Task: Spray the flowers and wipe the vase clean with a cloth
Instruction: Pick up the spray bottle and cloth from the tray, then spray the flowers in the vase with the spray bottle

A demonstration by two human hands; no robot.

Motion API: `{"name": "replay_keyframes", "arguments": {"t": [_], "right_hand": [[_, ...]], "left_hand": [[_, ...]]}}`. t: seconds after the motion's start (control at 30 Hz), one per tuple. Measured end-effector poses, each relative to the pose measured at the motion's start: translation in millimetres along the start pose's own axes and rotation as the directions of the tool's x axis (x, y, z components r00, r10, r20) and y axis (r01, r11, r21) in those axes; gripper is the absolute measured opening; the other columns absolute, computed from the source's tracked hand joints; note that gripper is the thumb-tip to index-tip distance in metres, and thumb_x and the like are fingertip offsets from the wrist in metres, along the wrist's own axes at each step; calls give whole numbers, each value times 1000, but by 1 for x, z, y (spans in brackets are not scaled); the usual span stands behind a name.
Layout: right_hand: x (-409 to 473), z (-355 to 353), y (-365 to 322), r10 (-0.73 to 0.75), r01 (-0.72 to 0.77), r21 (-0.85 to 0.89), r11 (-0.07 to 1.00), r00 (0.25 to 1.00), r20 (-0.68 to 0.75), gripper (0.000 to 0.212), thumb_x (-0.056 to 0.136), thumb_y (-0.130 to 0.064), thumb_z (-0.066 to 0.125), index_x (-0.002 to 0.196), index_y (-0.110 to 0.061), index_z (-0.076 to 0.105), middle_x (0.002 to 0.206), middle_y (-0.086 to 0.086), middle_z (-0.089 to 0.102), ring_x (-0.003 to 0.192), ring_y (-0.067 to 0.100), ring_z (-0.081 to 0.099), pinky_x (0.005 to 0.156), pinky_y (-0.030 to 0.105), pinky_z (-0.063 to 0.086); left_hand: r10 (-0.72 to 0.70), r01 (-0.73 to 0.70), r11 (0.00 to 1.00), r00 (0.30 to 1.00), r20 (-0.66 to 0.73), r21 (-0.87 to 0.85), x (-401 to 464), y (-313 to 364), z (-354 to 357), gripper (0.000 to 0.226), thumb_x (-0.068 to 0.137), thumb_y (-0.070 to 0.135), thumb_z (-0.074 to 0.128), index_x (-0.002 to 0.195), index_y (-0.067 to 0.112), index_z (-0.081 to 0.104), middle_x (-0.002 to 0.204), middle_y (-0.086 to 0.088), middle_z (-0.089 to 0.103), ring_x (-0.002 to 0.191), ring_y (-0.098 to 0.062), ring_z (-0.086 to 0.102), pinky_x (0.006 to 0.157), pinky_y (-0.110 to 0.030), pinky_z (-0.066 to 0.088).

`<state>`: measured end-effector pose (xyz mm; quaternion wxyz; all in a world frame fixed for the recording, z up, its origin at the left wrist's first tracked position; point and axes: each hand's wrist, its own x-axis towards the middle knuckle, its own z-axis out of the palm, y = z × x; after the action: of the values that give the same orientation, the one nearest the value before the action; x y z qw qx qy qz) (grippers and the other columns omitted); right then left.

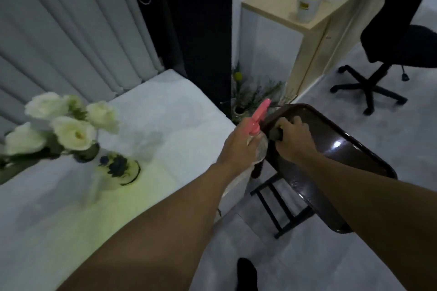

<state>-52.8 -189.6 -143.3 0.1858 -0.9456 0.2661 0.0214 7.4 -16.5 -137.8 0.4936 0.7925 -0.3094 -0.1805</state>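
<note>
Left hand grips spray bottle; right hand holds dark cloth over tray.

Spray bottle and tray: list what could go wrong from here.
1. The spray bottle hangs past the table edge in the left hand; a slip would likely drop it to the floor.
2. The right hand grips a dark cloth-like item on the glossy tray; pulling might shift the tray.
3. The leaning flowers could tip the vase.

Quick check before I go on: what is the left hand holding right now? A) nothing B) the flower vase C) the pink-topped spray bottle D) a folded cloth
C: the left hand is wrapped around the clear spray bottle with the pink trigger top, beside the table's right edge and away from the vase.
</note>
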Motion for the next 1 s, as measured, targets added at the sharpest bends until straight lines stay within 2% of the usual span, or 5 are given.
{"name": "replay_keyframes", "arguments": {"t": [0.4, 0.5, 0.73, 0.83, 1.0], "right_hand": [[-44, 95, -236, -468, 454, 116, 883, 865, 179, 32, 80, -4, 60, 107, -21, 61, 115, 13, 52, 102, 37, 52, 80, 41, 52], [-59, 134, -277, -570, 557, 133, 820, 773, 277, 35, 77, -3, 57, 107, -21, 60, 116, 13, 50, 101, 39, 53, 79, 43, 53], [-63, 152, -290, -364, 559, -171, 811, 712, 600, 48, 80, -29, 61, 127, -32, 50, 137, 5, 44, 122, 36, 46, 98, 47, 42], [-65, 133, -306, -448, 547, -107, 830, 769, 456, 63, 73, -49, 59, 133, -39, 45, 145, -8, 45, 144, 27, 24, 107, 51, 18], [-61, 106, -345, -624, 524, 368, 768, 741, 248, 75, 75, -55, 63, 141, -27, 39, 145, 5, 40, 137, 29, 25, 100, 31, 16]], "left_hand": [[-72, 143, 966, 949, -307, 216, -205, -63, -180, 67, 102, 19, 48, 155, 49, 21, 100, 8, 50, 96, -18, 50, 95, -29, 46], [-204, 296, 946, 860, -468, 132, -254, -94, -202, 55, 100, 25, 52, 150, 39, 35, 100, 16, 54, 95, -17, 54, 94, -33, 49], [-282, 388, 920, 744, -606, 48, -283, -108, -209, 74, 96, 21, 58, 153, 53, 22, 108, 7, 57, 94, -12, 56, 96, -28, 50], [-415, 473, 878, 668, -618, -78, -273, -110, -211, 81, 88, 38, 66, 153, 52, 20, 114, 5, 57, 92, -15, 59, 95, -37, 53], [-498, 472, 854, 620, -606, -219, -247, -105, -217, 78, 87, 29, 74, 153, 36, 33, 122, 3, 57, 97, -4, 61, 93, -28, 49]]}}
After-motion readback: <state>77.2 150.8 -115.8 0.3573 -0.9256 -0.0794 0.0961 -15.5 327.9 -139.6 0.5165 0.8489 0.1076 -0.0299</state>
